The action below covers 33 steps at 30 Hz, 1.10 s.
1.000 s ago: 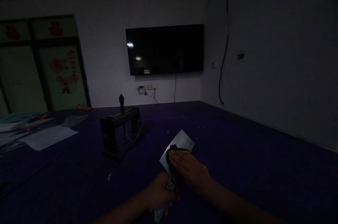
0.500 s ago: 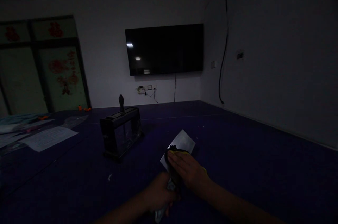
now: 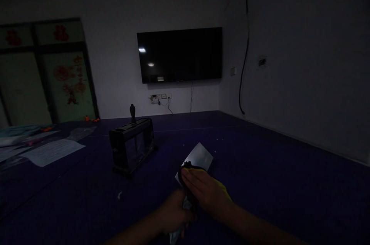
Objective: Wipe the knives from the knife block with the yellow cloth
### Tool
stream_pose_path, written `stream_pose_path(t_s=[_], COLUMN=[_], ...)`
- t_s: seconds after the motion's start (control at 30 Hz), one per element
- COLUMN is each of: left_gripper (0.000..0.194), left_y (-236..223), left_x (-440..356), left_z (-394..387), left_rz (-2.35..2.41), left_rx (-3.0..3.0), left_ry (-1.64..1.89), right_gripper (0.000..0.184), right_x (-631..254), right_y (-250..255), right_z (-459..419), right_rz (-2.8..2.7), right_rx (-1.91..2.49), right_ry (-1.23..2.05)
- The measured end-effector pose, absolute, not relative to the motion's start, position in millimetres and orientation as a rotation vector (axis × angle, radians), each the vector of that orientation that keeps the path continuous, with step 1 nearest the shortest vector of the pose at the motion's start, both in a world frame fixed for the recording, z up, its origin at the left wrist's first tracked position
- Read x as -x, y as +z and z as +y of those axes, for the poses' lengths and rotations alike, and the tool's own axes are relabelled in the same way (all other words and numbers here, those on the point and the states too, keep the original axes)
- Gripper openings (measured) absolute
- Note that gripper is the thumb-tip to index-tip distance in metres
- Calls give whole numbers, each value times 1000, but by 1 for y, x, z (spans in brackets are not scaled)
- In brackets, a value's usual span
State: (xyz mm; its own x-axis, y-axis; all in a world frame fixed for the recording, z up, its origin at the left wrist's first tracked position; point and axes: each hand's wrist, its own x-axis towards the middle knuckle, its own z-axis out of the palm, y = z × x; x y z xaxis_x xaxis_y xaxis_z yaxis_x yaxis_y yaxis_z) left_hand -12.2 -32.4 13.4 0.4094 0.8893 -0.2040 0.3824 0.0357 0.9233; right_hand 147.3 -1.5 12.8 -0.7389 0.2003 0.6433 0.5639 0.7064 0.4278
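Note:
My left hand (image 3: 173,211) is closed around the grey handle of a cleaver (image 3: 200,155), whose wide, flat, silvery blade points up and away from me. Against the near part of that blade, my right hand (image 3: 206,189) presses a dark cloth with a yellow edge (image 3: 221,186), its fingers held together over it. Cloth and fingers cover part of the blade and its join with the handle. Ahead on the left stands a black knife block (image 3: 118,152) with see-through sides, and one dark handle (image 3: 132,113) sticks up from its slotted top.
A dark blue-purple surface (image 3: 260,183) stretches to the walls. Sheets of paper (image 3: 54,150), clear plastic (image 3: 82,132) and small orange things (image 3: 87,118) lie on the left. A small white scrap (image 3: 119,195) is near the block. A television (image 3: 182,55) hangs on the far wall.
My right hand and the cloth have slid slightly left and down on the blade, and more of the yellow edge shows. My left hand and the cleaver have hardly moved.

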Motion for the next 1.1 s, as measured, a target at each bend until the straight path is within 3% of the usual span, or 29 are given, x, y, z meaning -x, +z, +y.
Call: stream_pose_path(t_s=[0.33,1.1], left_gripper=[36,28], left_y=[12,11], left_x=[14,20], left_z=[-33,-32], left_rz=[1093,911], left_rx=[-1546,-1426], left_ry=[616,590], right_gripper=[42,47], right_x=[-144,-151], right_y=[9,5], right_z=[-3,4], right_rz=[-2339,-2252], right_rx=[541,705], right_ry=[-821,-809])
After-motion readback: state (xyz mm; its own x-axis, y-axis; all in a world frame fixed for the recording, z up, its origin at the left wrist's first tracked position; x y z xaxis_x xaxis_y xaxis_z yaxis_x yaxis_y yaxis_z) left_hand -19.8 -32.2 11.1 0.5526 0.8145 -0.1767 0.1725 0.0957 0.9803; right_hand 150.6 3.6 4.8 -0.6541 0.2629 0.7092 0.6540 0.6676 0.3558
